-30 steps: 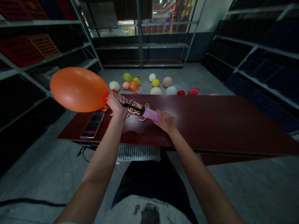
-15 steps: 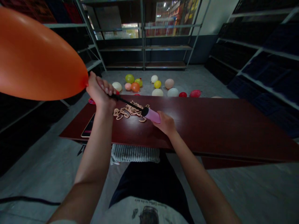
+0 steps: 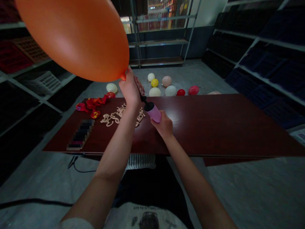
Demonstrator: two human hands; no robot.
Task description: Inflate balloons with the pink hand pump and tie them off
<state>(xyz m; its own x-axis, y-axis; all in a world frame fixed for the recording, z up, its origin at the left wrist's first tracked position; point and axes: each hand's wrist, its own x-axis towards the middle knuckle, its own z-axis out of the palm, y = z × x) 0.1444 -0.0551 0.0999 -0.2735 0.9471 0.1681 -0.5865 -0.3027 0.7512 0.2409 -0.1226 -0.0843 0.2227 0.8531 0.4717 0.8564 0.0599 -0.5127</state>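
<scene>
One table (image 3: 226, 127) spans mid-frame. Balloon (image 3: 78, 38), upper left: inflated, neck (image 3: 123, 76) against the left hand (image 3: 131, 87). Pump (image 3: 153, 113), centre: slanted between both hands. Left fingers closed around neck and pump's black end, apparently to seal them; join hidden. Right hand (image 3: 164, 125): fingers wrapped around the pump's barrel, presumably for steadiness.

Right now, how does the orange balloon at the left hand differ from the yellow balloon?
The orange balloon is held up at its neck by the left hand; the yellow balloon rests on the floor.
The orange balloon looms large, cut off by the picture's top edge; the yellow balloon appears small.
Both are inflated.
</scene>
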